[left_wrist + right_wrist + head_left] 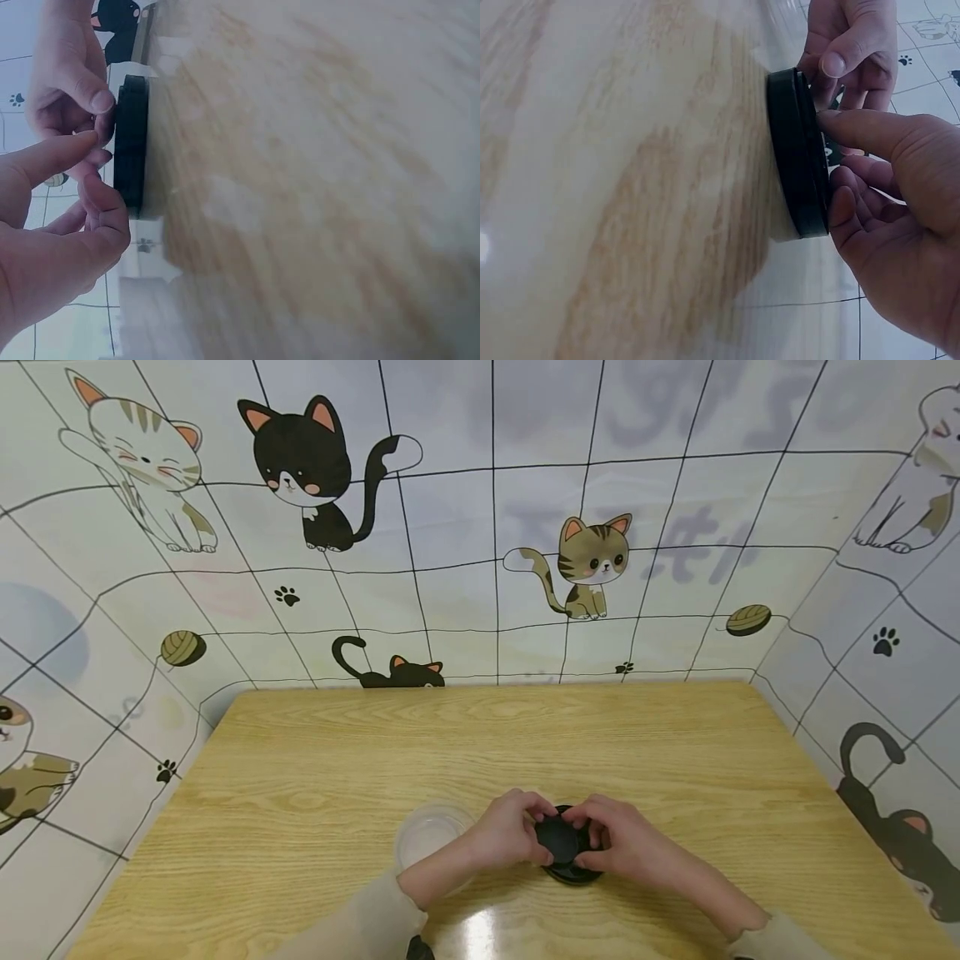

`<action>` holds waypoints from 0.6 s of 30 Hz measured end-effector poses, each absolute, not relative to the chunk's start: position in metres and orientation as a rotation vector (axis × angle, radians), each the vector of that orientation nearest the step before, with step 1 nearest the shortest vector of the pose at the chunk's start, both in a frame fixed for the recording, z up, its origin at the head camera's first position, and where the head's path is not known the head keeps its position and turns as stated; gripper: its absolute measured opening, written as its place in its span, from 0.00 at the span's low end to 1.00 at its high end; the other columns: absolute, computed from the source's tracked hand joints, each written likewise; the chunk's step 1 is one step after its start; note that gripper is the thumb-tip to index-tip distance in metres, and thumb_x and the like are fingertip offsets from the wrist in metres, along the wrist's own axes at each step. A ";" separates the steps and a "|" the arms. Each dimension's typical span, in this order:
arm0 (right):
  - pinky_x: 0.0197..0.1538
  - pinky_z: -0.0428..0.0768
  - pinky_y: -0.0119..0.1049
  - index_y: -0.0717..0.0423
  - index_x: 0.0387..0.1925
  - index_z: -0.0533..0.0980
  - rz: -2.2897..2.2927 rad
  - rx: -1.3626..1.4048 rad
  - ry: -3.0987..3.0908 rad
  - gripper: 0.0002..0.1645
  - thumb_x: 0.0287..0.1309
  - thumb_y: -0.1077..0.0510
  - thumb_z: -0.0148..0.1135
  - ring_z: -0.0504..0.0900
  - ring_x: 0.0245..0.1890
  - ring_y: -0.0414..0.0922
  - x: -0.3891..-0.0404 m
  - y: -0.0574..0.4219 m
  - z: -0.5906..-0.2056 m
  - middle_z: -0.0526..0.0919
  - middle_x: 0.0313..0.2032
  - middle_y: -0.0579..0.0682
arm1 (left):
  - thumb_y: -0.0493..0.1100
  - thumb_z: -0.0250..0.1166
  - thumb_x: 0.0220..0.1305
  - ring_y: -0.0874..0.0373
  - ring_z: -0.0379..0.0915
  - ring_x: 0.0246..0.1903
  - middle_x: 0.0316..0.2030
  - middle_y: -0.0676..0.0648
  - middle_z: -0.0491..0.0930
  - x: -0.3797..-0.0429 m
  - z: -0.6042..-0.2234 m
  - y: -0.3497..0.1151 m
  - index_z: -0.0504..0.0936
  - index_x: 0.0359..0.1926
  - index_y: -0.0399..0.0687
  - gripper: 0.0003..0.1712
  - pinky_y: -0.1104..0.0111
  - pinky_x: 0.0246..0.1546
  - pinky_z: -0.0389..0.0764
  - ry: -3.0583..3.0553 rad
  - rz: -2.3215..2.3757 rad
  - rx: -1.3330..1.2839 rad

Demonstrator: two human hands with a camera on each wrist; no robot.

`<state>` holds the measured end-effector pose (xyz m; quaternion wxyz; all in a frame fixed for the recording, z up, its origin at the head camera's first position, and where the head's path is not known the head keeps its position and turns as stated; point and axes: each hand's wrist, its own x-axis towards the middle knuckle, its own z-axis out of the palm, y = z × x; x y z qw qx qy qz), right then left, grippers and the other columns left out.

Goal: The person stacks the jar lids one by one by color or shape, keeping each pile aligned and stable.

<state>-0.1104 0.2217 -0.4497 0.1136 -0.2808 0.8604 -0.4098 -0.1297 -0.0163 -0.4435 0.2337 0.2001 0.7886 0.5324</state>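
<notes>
A round black lid rests on the wooden table in front of me, and a smaller dark disc lies over its middle. My left hand pinches the disc's left edge between thumb and fingers. Opposite it, my right hand has thumb and fingertips curled at the right edge of the same disc. From the side, in the right wrist view, the black lid shows a thick rim low against the tabletop. Fingers of both hands meet over its upper face and partly hide the disc.
A clear round plastic container stands left of the lid, partly behind my left forearm. The wooden table reaches back to a wall covering printed with cats and grid lines, which also runs along both sides.
</notes>
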 end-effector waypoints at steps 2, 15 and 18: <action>0.32 0.78 0.32 0.60 0.56 0.78 -1.211 -0.816 2.520 0.27 0.56 0.62 0.77 0.74 0.31 0.36 -0.110 0.222 -0.448 0.77 0.43 0.47 | 0.25 0.78 0.47 0.62 0.77 0.29 0.43 0.45 0.70 -0.131 -0.442 -0.018 0.82 0.52 0.39 0.29 0.73 0.28 0.77 2.163 1.468 0.538; 0.31 0.79 0.32 0.62 0.54 0.78 -1.220 -0.903 2.612 0.26 0.54 0.64 0.78 0.74 0.30 0.33 -0.115 0.226 -0.432 0.77 0.41 0.50 | 0.31 0.78 0.53 0.61 0.77 0.33 0.50 0.39 0.75 -0.142 -0.427 -0.032 0.80 0.59 0.39 0.31 0.71 0.31 0.79 2.138 1.532 0.606; 0.31 0.79 0.33 0.63 0.55 0.78 -1.240 -0.889 2.610 0.26 0.55 0.64 0.77 0.75 0.29 0.33 -0.116 0.226 -0.429 0.77 0.41 0.51 | 0.31 0.78 0.53 0.61 0.77 0.33 0.50 0.39 0.76 -0.143 -0.425 -0.034 0.81 0.59 0.39 0.31 0.71 0.30 0.78 2.149 1.538 0.604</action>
